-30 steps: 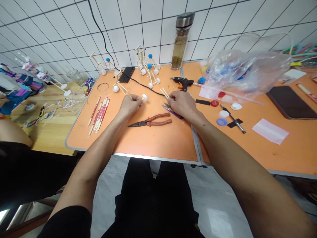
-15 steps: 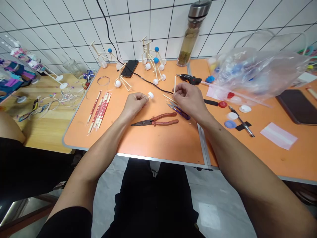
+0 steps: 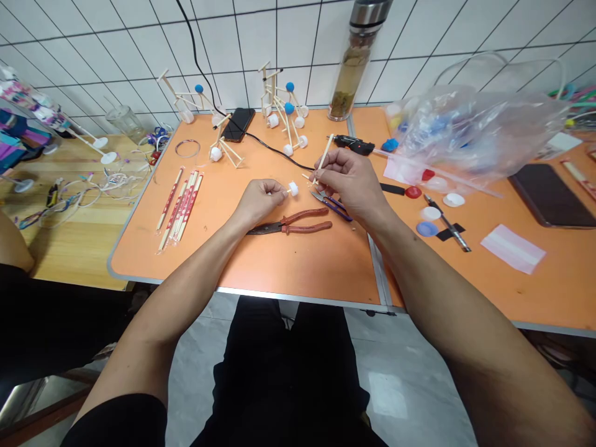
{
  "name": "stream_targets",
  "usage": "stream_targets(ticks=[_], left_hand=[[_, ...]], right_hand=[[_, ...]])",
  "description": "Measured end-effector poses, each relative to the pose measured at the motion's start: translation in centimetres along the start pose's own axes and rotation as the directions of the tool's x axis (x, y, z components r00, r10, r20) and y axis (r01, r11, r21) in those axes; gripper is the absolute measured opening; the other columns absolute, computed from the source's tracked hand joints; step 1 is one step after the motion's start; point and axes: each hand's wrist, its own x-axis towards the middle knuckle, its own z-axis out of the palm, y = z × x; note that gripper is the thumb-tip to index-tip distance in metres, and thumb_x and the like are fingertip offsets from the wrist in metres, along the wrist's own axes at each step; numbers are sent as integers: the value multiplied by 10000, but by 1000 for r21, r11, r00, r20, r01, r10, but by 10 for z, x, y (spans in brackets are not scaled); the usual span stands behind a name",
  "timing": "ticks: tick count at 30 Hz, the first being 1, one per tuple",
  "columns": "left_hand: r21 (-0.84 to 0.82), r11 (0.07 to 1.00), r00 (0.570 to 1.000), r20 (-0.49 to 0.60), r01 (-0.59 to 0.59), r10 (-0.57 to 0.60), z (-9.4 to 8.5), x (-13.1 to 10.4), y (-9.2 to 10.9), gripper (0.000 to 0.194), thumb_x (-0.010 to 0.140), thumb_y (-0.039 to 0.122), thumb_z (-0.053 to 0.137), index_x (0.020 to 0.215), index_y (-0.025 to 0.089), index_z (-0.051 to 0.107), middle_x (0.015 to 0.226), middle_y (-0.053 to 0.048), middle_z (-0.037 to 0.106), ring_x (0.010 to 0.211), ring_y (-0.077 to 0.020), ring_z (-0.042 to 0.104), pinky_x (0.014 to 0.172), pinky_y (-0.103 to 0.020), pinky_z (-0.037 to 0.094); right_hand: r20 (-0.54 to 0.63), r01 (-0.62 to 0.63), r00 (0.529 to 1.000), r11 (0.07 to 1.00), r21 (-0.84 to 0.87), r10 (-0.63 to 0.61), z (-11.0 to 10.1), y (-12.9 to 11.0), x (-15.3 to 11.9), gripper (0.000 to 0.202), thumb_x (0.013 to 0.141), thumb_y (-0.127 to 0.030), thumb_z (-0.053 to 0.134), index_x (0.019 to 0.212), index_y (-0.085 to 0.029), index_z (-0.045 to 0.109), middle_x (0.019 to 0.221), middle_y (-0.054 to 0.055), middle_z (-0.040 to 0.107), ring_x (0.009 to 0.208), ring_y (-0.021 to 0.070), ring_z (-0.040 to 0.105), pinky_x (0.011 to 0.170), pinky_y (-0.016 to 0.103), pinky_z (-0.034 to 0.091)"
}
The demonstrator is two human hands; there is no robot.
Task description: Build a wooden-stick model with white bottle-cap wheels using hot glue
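Note:
My left hand (image 3: pixel 262 203) pinches a short stick, mostly hidden by the fingers, with a small white round piece (image 3: pixel 293 189) on its end. Just to the right, my right hand (image 3: pixel 349 181) is closed on a thin wooden stick (image 3: pixel 326 151) that slants up from the fingertips. Below my right hand lie small thread snips (image 3: pixel 336 207) with purple handles. Long-nose pliers (image 3: pixel 302 222) with red-brown handles rest below both hands, their tip partly covered by my left wrist.
Stick figures with white and blue balls (image 3: pixel 289 108) stand near the wall beside a black phone (image 3: pixel 239 125). Wrapped chopsticks (image 3: pixel 187 205) lie at left. A tea bottle (image 3: pixel 354 68), a corded black tool (image 3: pixel 354 144), bottle caps (image 3: pixel 427 229) and a plastic bag (image 3: pixel 479 136) are at right.
My left hand has moved right with the white piece, closer to my right hand. The stick in my right hand has gone from nearly upright to slanted.

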Motion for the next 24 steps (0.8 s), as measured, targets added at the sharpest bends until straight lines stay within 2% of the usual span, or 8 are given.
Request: stream_targets(ticks=[5,12,19,24], left_hand=[[20,1000,999,37,-15,14,5,-2,0,107,856,249,729,800,165,765,646,27,607,623,-126,485,634,-276,377],[59,998,1000,23,-15,14,7,-3,2,114,830,250,753,770,155,771,641,30,587,630,-119,433,634,-281,326],[68,998,999,44,-12,9,7,-2,4,120,834,232,770,747,152,749,625,44,558,616,-107,402,630,-285,303],[47,999,999,42,-1,-1,7,-3,4,103,837,224,768,761,157,751,642,32,601,610,-111,434,620,-282,311]], right_hand=[[5,-12,1000,997,-79,12,2,-3,-3,171,921,-359,734,866,-270,598,860,54,721,807,228,699,663,346,535],[-9,31,999,998,-50,-31,6,-2,-3,160,858,-193,708,897,-273,575,785,0,646,775,196,683,709,326,544],[37,48,998,996,-80,-45,10,-7,0,94,930,-286,677,870,-255,611,931,56,762,815,203,686,739,338,547],[121,108,989,973,-206,-84,16,-13,9,117,910,-257,679,799,-235,647,842,32,715,850,210,634,800,348,497]])
